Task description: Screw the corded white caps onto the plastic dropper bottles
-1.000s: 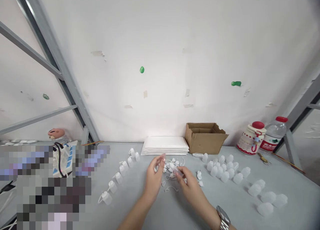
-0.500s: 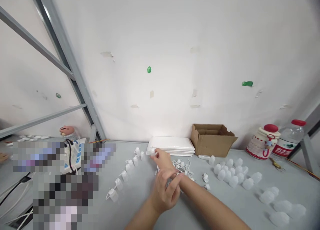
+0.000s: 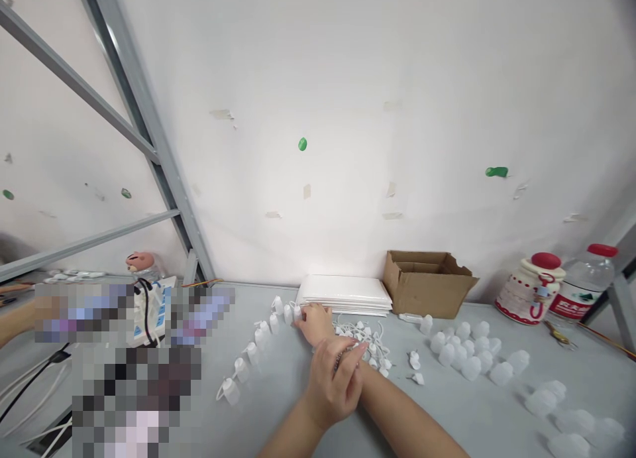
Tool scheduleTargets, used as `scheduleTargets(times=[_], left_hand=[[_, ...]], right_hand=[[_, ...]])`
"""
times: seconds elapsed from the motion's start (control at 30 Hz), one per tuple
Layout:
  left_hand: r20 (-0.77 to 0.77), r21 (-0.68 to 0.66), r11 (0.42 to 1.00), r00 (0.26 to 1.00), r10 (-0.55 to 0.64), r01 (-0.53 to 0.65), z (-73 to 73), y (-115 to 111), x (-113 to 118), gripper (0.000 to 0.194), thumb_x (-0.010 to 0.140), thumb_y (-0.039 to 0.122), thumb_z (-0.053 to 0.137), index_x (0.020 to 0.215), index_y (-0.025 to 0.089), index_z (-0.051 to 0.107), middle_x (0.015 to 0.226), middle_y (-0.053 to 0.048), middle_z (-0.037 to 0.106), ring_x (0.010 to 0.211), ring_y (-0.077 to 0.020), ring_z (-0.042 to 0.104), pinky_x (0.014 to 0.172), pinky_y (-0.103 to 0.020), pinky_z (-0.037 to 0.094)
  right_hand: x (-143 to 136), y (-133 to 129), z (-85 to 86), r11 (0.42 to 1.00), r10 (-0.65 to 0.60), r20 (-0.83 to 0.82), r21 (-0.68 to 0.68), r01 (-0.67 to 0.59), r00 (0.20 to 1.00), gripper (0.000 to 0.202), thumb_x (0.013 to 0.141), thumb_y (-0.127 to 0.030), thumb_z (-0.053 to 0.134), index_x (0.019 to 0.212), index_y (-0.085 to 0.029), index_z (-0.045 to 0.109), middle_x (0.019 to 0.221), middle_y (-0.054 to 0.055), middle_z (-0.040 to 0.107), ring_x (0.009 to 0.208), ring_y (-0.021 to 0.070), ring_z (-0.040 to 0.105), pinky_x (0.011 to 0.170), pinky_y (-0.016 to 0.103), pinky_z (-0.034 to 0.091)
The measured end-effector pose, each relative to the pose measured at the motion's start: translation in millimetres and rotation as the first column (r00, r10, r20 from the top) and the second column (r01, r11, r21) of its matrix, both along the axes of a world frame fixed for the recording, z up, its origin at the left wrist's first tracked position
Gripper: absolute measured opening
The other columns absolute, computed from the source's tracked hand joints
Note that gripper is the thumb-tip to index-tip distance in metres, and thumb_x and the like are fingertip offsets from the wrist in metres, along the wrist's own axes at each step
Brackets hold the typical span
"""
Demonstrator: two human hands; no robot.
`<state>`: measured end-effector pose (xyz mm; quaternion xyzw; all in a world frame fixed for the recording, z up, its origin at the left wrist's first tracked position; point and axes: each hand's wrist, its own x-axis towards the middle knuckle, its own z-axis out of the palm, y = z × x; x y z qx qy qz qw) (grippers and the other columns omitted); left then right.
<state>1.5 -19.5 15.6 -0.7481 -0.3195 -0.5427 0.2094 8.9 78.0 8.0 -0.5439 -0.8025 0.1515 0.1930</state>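
Note:
My right hand (image 3: 316,323) reaches far forward and to the left, its fingers closed on a small white bottle (image 3: 297,311) at the far end of a slanting row. The row holds several capped bottles (image 3: 230,391) with looped straps. Crossing over my right forearm, my left hand (image 3: 334,380) is closed around the right wrist, where a bracelet partly shows between the fingers. Just right of the wrist lies a loose heap of white caps with straps (image 3: 370,345), partly hidden by my arms. Two loose caps (image 3: 414,360) lie apart from it.
Several translucent bottles without caps (image 3: 471,367) stand or lie at the right. Behind are a stack of white flat packs (image 3: 342,291), a cardboard box (image 3: 430,292), a jar (image 3: 529,289) and a large bottle (image 3: 581,282). A power strip (image 3: 166,312) and another person's arm (image 3: 22,320) are at left.
My right hand has brought the small bottle down to the table at the row's far end. The left hand stays on the wrist. Another person's arm reaches further in at left.

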Motion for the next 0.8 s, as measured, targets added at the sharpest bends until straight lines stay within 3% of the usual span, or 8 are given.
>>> scheduleTargets(times=[0.33,0.8], left_hand=[[0.000,0.008,0.999,0.999,-0.041,0.041,0.7,-1,0,0.039,0.077,0.005,0.041,0.113,0.012,0.054,0.091,-0.011,0.060,0.087,-0.0183,0.058,0.072,-0.032,0.052],[0.019,0.013,0.999,0.999,-0.042,0.042,10.5,-3,0,0.038,0.078,0.006,0.039,0.112,0.014,0.053,0.088,-0.010,0.062,0.082,-0.0169,0.059,0.069,-0.030,0.053]], right_hand=[[-11,-31,-2.0,0.996,0.087,0.020,0.019,-0.087,0.996,0.013,0.079,-0.033,0.062,0.077,-0.023,0.070,0.090,0.006,0.069,0.091,0.0248,0.059,0.078,0.034,0.033],[-13,-33,-5.3,0.997,0.081,-0.029,0.012,-0.081,0.996,0.012,0.077,-0.031,0.060,0.073,-0.021,0.066,0.085,0.006,0.068,0.088,0.0270,0.060,0.076,0.035,0.031]])
